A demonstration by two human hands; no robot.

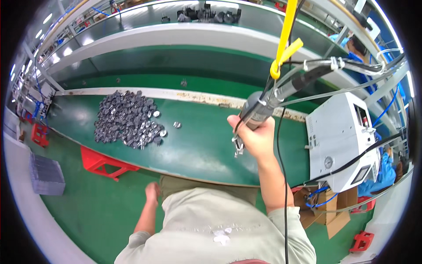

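My right hand (259, 136) is wrapped around a grey electric screwdriver (257, 110), tilted over the right part of the green table (206, 154). A yellow strap (281, 53) holds the tool from above, and cables and clear tubes run off it to the right. The metal tip (238, 149) points down above the tabletop, apart from any part I can make out. My left hand (152, 192) hangs low beside my leg, off the table's near edge; its fingers are too small and hidden to read. A pile of small dark round parts (127, 119) covers the table's left side.
One loose part (177, 125) lies right of the pile. At the table's right end stands a white machine (336, 141) with a gauge. A black cable (281, 154) hangs past my right arm. Red stools (103, 163) and an open cardboard box (336, 211) are below. Beyond runs a conveyor (145, 20).
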